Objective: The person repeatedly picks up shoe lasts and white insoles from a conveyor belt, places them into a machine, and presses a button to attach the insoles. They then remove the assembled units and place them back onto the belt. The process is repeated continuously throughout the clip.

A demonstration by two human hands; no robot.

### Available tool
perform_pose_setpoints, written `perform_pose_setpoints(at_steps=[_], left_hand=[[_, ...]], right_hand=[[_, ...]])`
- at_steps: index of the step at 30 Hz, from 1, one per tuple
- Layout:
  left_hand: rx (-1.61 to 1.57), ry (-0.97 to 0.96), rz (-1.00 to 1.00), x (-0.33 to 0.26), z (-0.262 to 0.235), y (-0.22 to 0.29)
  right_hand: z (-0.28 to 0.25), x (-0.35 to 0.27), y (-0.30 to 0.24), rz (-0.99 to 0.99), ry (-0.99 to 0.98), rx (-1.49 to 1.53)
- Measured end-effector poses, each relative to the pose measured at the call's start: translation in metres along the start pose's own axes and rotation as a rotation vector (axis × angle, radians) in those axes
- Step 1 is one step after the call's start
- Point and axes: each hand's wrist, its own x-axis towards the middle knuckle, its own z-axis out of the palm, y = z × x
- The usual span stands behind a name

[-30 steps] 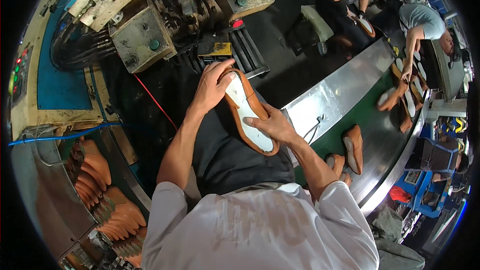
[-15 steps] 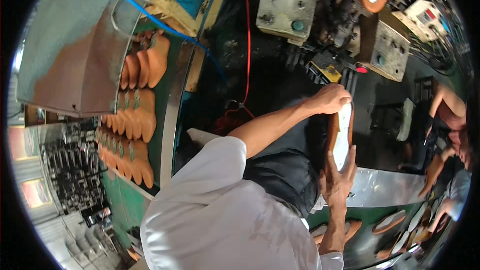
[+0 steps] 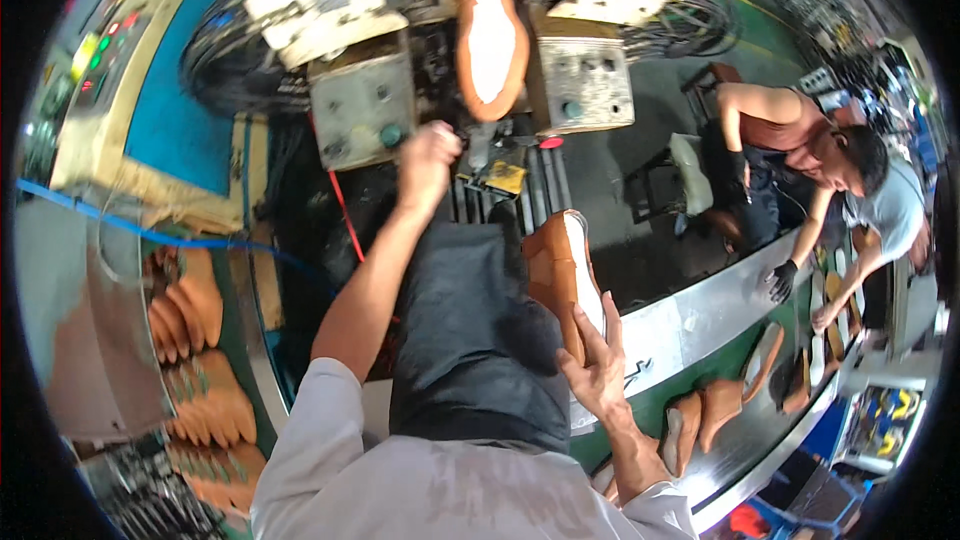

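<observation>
A tan leather shoe upper point(image 3: 546, 258) with a white sole side leans by my right thigh, its upper end pointing away from me. My right hand point(image 3: 600, 365) holds its near end, thumb on one side and fingers along the white face. My left hand point(image 3: 428, 168) is off the shoe, fingers curled in, in front of the left control box point(image 3: 358, 105). Whether something small is in its fingertips is hidden. Beyond it, another tan shoe point(image 3: 492, 45) sits sole up in the machine between the two control boxes.
A right control box point(image 3: 585, 85) has a red button beside it. Racks of tan shoe uppers point(image 3: 205, 405) stand at left. On the right, a metal-edged conveyor point(image 3: 690, 315) carries several shoes. Two people work at its far side. A blue hose point(image 3: 150, 232) crosses the left.
My view has swung so the machine is now ahead. My left hand has let go of the shoe's far end and moved toward the left control box. My right hand still holds the shoe.
</observation>
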Motion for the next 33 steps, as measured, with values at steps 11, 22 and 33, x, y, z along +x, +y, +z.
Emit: perform_pose_setpoints(at_steps=[11,22,33], left_hand=[[-0.366,-0.392,-0.344,0.159,0.063,0.113],[-0.714,-0.301,-0.362,-0.048,-0.094,0.131],[-0.727,-0.030,-0.390,-0.157,-0.159,0.097]], right_hand=[[-0.069,0.137,-0.042,-0.319,0.345,-0.333],[0.012,0.362,-0.127,-0.498,0.325,-0.419],[0.071,0.367,-0.108,-0.737,0.485,-0.477]])
